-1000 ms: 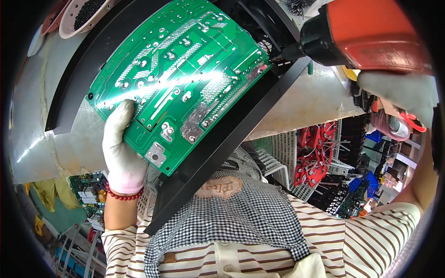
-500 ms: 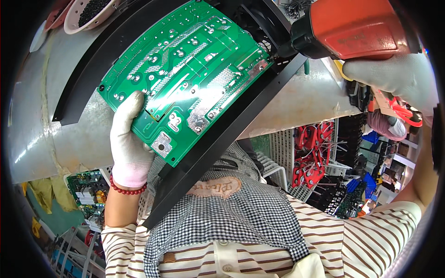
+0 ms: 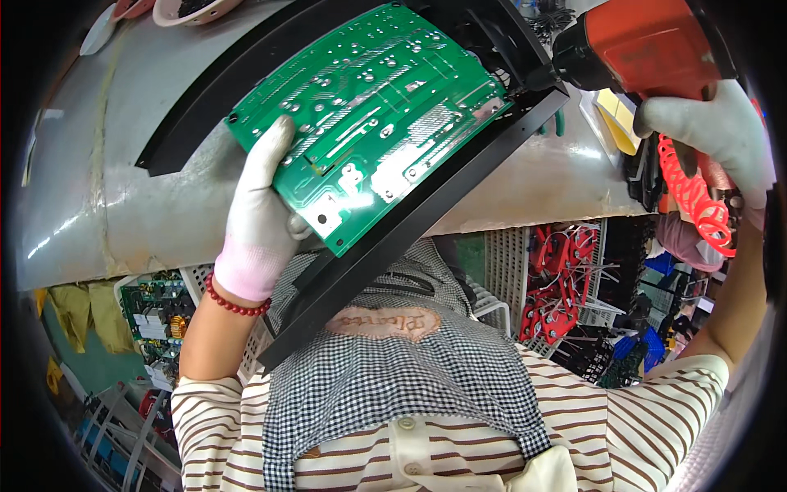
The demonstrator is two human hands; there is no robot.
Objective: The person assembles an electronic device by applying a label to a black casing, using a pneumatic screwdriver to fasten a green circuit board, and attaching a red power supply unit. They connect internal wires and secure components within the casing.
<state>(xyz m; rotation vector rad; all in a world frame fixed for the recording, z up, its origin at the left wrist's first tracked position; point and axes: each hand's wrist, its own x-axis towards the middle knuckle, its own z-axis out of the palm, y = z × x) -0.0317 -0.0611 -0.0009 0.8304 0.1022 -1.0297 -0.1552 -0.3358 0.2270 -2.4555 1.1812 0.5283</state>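
Observation:
My left hand (image 3: 259, 193), in a white glove with a pink cuff, grips the near-left edge of a green circuit board (image 3: 373, 123). Its thumb lies on the board's soldered face. The board is seated in a curved black frame (image 3: 410, 209), tilted over the bench edge. At upper right, my right hand (image 3: 713, 123), also gloved, is wrapped round the handle of a red power screwdriver (image 3: 648, 45). The black nose of the tool points at the board's right corner; its very tip is hard to make out against the dark frame.
A metal bench (image 3: 74, 197) lies under the frame. Pink bowls (image 3: 193, 10) stand at the far left. A red coiled hose (image 3: 697, 201) hangs below my right hand. White crates with red parts (image 3: 553, 279) sit right of my apron; more circuit boards (image 3: 156, 312) are at left.
Board and frame have shifted right and slightly up in the picture, with my left hand still on them. The screwdriver has also shifted right, and more of the coiled hose shows.

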